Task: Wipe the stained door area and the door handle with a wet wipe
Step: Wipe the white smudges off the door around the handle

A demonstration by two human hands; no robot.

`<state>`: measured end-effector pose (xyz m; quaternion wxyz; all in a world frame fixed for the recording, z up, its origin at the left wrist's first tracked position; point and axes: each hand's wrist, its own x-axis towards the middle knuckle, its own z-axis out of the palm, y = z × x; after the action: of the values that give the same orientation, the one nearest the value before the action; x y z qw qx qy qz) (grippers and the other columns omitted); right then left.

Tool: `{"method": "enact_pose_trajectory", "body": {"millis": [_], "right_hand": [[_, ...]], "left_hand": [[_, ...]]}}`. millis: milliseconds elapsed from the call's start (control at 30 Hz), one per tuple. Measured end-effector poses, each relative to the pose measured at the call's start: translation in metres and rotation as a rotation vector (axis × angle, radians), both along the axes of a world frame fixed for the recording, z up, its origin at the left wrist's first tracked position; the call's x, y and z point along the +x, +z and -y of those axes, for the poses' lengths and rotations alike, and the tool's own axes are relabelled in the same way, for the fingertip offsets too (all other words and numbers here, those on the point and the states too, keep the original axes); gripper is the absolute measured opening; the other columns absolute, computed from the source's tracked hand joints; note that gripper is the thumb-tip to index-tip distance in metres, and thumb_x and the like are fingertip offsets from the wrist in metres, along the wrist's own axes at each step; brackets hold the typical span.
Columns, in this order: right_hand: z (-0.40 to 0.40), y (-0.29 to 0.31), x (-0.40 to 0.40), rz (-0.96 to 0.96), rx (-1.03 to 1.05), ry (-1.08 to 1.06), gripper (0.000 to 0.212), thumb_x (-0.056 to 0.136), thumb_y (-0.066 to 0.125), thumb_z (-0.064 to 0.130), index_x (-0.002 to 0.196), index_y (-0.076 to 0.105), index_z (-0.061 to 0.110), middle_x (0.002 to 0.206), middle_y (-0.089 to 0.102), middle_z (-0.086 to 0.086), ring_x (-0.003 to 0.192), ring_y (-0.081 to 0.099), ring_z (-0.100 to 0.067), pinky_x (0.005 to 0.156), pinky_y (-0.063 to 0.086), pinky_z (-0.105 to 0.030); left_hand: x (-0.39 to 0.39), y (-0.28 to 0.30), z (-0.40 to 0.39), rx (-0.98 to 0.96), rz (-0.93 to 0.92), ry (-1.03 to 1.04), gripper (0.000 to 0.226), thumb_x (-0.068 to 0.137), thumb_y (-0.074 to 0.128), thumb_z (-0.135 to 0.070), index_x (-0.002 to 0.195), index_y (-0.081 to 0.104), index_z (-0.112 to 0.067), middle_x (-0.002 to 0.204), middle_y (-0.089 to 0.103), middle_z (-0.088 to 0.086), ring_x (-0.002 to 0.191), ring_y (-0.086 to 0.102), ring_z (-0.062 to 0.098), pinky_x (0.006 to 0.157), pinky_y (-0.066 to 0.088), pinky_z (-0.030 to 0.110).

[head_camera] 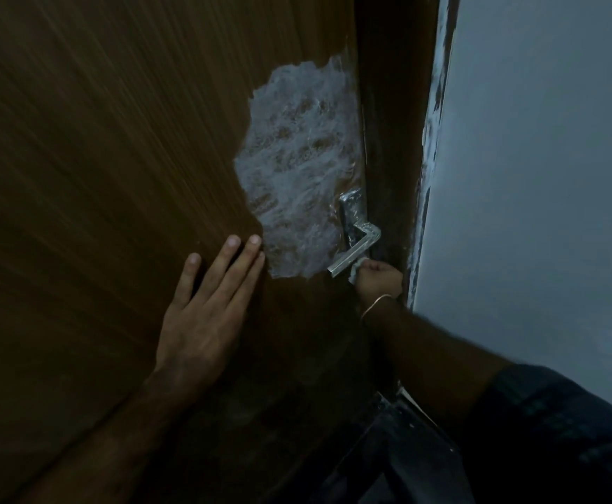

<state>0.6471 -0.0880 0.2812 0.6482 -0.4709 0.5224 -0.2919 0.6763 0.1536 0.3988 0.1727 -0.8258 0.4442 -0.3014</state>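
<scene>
Left hand: my left hand (202, 314) lies flat on the door (97, 176), fingers straight and slightly spread, holding nothing. I judge it is there to steady the door so it does not swing while my other hand rubs.

Fingertips: my left fingertips (253, 241) end just at the lower left edge of the stain (297, 165), clear of the wet part.

Stain: the whitish smear sits above and to the left of my right grip, running up the door from the handle. It is unbroken, so I judge the wiping of this area has barely begun (or not at all).

Handle: the door handle (355, 245) is just above my right grip and smeared white too. Its plate stands upright along the door edge; the lever's long axis slants down and to the left in this view, its free end pointing toward my left fingertips, the pivot end by the door frame (388, 121).

Wet wipe: the wet wipe (356, 268) is bunched in my right fist, a small fold showing at the lever's free end and, as far as I can tell, touching its underside.

Right hand: my right hand (379, 280) is curled tight round the wipe, directly below the lever, a thin bangle (375, 307) at the wrist. I judge it comes from underneath to rub along the lever.

Wall: the pale wall (533, 176) lies right of my grip, past the frame.
</scene>
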Motion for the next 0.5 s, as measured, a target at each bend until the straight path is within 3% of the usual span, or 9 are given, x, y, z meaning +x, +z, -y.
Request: {"method": "enact_pose_trajectory", "body": {"millis": [100,200,333,433,500], "right_hand": [[-0.004,-0.004,-0.002,0.039,-0.051,0.036,0.021,0.089,0.064,0.003,0.107,0.074,0.004,0.108,0.073,-0.014,0.104,0.066,-0.029,0.096,0.051,-0.033],[-0.002,-0.007,-0.002,-0.02,-0.057,0.015,0.019,0.089,0.067,0.009,0.106,0.074,0.003,0.106,0.073,-0.016,0.103,0.067,-0.031,0.086,0.048,-0.027],[-0.005,0.004,-0.004,0.068,-0.07,0.031,0.019,0.088,0.066,0.005,0.105,0.074,0.006,0.107,0.074,-0.012,0.102,0.067,-0.024,0.095,0.053,-0.035],[-0.012,-0.002,-0.01,0.033,-0.089,0.087,0.018,0.088,0.066,0.006,0.104,0.075,0.007,0.108,0.073,-0.011,0.104,0.066,-0.024,0.098,0.052,-0.038],[-0.01,0.005,-0.009,0.068,-0.069,0.037,0.017,0.089,0.065,0.005,0.103,0.074,0.006,0.105,0.073,-0.008,0.101,0.066,-0.023,0.092,0.053,-0.033]], "left_hand": [[-0.001,-0.001,-0.001,-0.002,0.017,-0.009,0.075,0.088,0.054,-0.023,0.157,0.025,-0.012,0.169,0.007,0.005,0.155,0.003,0.024,0.121,-0.008,0.05],[0.0,-0.001,-0.001,0.021,0.03,-0.01,0.075,0.088,0.049,-0.027,0.157,0.024,-0.011,0.169,0.006,0.005,0.155,0.003,0.024,0.121,-0.008,0.05],[-0.002,-0.001,0.0,0.01,0.018,-0.004,0.074,0.088,0.048,-0.028,0.157,0.025,-0.011,0.168,0.007,0.004,0.155,0.004,0.024,0.121,-0.006,0.05],[-0.003,0.0,0.001,-0.009,-0.007,-0.018,0.077,0.088,0.06,-0.02,0.156,0.026,-0.01,0.168,0.009,0.005,0.155,0.005,0.025,0.121,-0.008,0.051],[-0.002,0.001,0.002,-0.006,-0.042,-0.009,0.09,0.079,0.075,-0.021,0.155,0.029,-0.01,0.168,0.01,0.006,0.155,0.005,0.025,0.12,-0.01,0.05]]}}
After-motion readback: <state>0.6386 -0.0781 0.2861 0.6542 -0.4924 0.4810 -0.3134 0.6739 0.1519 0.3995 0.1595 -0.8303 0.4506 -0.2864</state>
